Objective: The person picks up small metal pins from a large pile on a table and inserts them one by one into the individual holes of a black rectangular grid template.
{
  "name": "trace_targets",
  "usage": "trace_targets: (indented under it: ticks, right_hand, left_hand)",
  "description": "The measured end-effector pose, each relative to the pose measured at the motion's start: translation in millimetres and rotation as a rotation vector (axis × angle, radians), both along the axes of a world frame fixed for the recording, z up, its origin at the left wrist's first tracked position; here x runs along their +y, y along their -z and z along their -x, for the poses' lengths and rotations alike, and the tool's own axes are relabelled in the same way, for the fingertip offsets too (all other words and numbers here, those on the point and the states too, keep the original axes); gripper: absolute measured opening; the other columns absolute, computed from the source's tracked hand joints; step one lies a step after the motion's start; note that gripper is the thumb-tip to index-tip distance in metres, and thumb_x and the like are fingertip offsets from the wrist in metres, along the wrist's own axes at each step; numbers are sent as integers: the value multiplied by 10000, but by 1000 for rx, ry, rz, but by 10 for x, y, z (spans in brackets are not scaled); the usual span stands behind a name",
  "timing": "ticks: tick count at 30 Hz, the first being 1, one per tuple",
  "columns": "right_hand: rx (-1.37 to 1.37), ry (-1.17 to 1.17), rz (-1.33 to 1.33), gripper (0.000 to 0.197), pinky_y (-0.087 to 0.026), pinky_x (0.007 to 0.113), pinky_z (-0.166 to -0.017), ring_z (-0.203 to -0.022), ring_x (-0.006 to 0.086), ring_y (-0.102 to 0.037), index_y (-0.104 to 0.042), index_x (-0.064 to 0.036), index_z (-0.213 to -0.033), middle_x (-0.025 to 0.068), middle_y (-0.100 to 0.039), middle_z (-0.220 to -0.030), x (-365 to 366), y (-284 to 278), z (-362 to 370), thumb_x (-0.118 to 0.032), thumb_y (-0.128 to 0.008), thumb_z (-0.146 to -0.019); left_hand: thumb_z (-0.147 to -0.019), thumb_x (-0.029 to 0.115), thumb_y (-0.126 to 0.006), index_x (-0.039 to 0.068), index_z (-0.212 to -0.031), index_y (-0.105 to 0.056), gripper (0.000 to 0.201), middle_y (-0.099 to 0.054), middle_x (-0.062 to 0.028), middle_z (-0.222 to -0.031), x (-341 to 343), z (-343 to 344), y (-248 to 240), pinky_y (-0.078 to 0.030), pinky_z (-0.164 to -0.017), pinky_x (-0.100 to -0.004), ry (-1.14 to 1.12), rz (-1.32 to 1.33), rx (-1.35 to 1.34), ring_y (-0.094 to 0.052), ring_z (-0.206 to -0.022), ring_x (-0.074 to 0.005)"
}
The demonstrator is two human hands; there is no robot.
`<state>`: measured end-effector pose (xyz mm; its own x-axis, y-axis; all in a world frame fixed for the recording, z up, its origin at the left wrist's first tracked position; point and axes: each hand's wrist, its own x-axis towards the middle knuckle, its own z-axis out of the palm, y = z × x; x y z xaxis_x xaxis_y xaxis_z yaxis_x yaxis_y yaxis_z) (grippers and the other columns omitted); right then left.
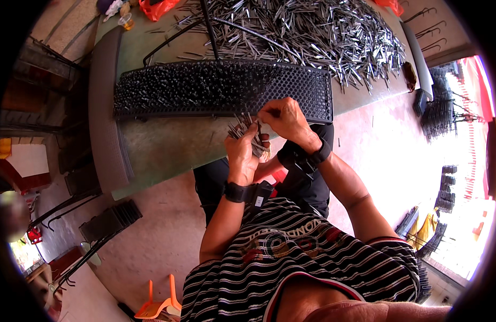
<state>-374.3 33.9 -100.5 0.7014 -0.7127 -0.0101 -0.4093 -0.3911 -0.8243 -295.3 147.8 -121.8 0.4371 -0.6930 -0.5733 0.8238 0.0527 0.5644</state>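
My left hand (241,153) is closed around a bundle of slim grey metal pieces (240,127), their ends fanning out past the thumb. Just right of it and a little higher, my right hand (289,122) has its thumb and forefinger pinched together; what is between them is too small to make out. Both hands are at the near edge of a long black rack (326,88) perforated with small round holes. Many slim pieces stand upright in its left and middle parts, while bare holes show toward the right end.
A large heap of loose metal pieces (312,32) covers the far side of the green-topped table (151,145). Black rods (209,32) rise behind the rack. A plastic cup (126,21) and red bag (158,8) sit far left. An orange chair (159,303) stands below left.
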Motion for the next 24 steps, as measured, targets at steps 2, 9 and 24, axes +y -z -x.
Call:
trace_targets:
  ticks: [2,9,24]
  right_hand:
    - [66,-101,-52,159,-467,250,-527,-568,124,-592,-673,10,-799,99,-632,-629,0,-68,6,-143,-660,-755]
    - [-187,-33,-178,105,-450,223,-498,-530,88,-563,-650,33,-813,51,-643,-680,40,108,33,-65,-613,-803]
    - [-432,128,206,91,-508,270,-519,-666,189,-671,-531,-9,-907,120,-622,-734,69,101,-240,0,-575,-828]
  left_hand:
    - [-831,42,-588,1,-984,-589,158,-622,-88,-791,-3,14,14,-490,-455,-285,-22,7,4,-603,-567,-189]
    - [-832,62,-589,20,-1002,-588,175,-616,-86,-770,-25,4,63,-474,-422,-295,-15,7,11,-595,-544,-189]
    - [-807,131,-664,57,-875,-599,120,-542,-27,-682,22,-30,47,-375,-395,-280,-77,-58,89,-501,-480,-142]
